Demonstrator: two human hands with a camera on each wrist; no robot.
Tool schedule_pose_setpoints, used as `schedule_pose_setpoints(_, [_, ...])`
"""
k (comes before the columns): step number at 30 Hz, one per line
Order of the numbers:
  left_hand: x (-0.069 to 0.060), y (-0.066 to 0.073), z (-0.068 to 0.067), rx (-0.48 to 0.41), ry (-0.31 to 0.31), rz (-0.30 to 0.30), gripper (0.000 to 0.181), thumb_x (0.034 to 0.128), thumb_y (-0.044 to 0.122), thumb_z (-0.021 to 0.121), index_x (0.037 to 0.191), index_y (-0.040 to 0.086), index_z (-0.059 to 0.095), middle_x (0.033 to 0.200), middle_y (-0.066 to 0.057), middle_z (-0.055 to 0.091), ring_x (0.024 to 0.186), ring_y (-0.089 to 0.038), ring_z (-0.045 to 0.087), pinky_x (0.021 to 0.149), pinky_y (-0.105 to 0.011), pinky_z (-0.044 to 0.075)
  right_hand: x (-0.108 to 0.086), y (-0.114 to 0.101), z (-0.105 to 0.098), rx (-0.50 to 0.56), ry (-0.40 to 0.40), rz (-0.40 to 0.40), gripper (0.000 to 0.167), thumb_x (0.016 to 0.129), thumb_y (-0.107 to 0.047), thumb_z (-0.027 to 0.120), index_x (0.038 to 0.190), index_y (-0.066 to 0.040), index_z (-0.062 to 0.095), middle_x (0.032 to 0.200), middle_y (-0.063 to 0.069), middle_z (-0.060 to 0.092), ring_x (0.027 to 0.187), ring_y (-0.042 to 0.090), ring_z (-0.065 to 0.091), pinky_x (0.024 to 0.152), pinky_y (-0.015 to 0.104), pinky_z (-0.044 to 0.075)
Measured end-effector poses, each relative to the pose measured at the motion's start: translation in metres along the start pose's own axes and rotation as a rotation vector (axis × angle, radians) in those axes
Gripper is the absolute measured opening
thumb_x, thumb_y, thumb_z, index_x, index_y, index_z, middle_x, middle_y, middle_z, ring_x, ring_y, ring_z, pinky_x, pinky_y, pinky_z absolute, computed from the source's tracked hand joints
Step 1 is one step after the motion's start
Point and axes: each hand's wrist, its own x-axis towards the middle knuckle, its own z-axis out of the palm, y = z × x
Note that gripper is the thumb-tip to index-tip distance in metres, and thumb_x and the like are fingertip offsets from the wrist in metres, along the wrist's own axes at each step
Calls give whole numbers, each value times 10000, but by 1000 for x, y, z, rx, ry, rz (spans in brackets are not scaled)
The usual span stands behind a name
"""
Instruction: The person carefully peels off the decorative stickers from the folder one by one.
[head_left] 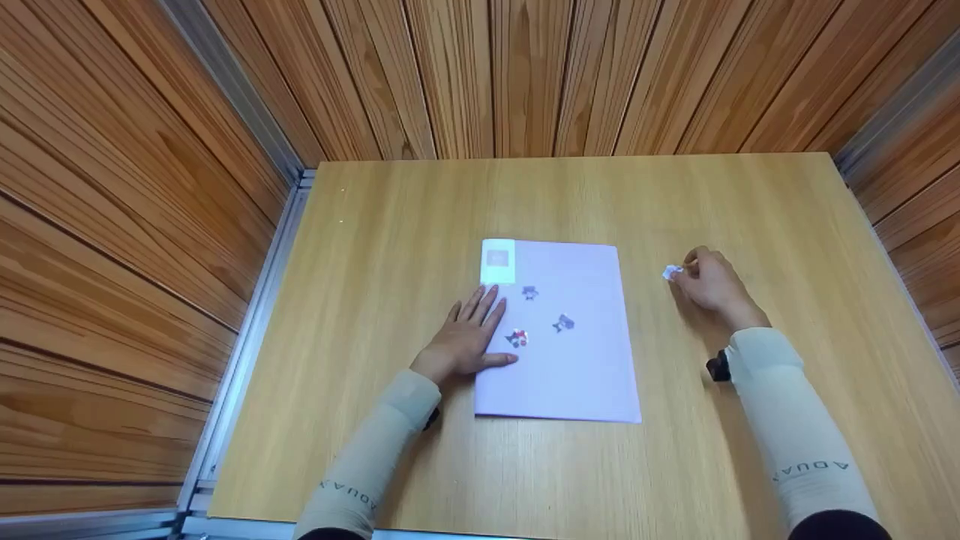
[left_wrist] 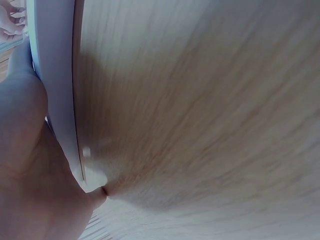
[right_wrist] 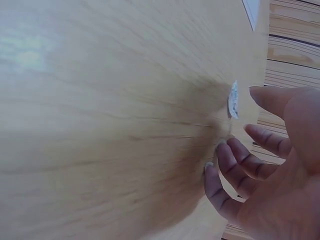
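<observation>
While the left hand rests on the left edge of the purple folder, its thumb stretched away from the straight fingers, the right hand is beside a small whitish scrap, to the right of the folder. The right fingers are loosely bent, the thumb apart from them — whether they touch the scrap, one cannot tell. The scrap could probably crease or slip away, because it is so thin and small; if the left hand lifts, the folder might slide. Counted: one folder, one pale label, three small figures, one scrap, two hands.
</observation>
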Motion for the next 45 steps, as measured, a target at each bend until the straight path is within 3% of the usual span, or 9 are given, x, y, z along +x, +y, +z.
schedule_pose_setpoints(1, [9,-6,11,65,-7,-27,1023,946,764,433,1658,166,6,1724,-54,-123,1579,-289,-124,1259,-557,56,4,4,-1,-4,-19,6,569,1056,-331,552,1374,116,401,1289,341,453,1122,465,503,986,633,440])
schedule_pose_setpoints(10, [8,-5,11,58,8,-30,1010,954,751,443,1660,163,24,1726,-63,-105,1580,-291,-105,1259,-554,61,-1,-11,-3,-48,6,-23,555,1054,-334,558,1397,76,413,1269,292,453,1097,440,488,951,627,434])
schedule_pose_setpoints(21, [8,-6,11,52,3,-30,1010,955,756,431,1657,179,-11,1720,-49,-139,1575,-285,-136,1258,-551,41,-2,-36,4,-12,-9,-22,548,1047,-357,570,1427,9,421,1342,258,452,1165,442,497,968,618,454])
schedule_pose_setpoints(27, [7,-4,11,56,7,-33,1006,956,753,434,1657,173,5,1721,-52,-130,1575,-289,-131,1258,-554,47,-2,-52,13,-26,-25,-56,508,1045,-318,577,1423,-6,441,1352,247,462,1145,427,517,936,586,469])
schedule_pose_setpoints(40, [9,-4,10,56,-7,-41,1015,945,758,446,1660,182,14,1726,-44,-116,1579,-286,-120,1257,-564,57,-6,-73,31,-91,-55,-174,464,1039,-290,590,1398,-14,486,1326,235,502,1201,446,532,983,637,443])
schedule_pose_setpoints(45, [9,-4,10,49,-6,-41,1014,945,760,444,1660,186,14,1725,-40,-122,1577,-284,-128,1257,-563,44,-6,-80,39,-118,-67,-197,446,1035,-266,604,1389,-15,501,1292,219,522,1129,400,554,963,602,470])
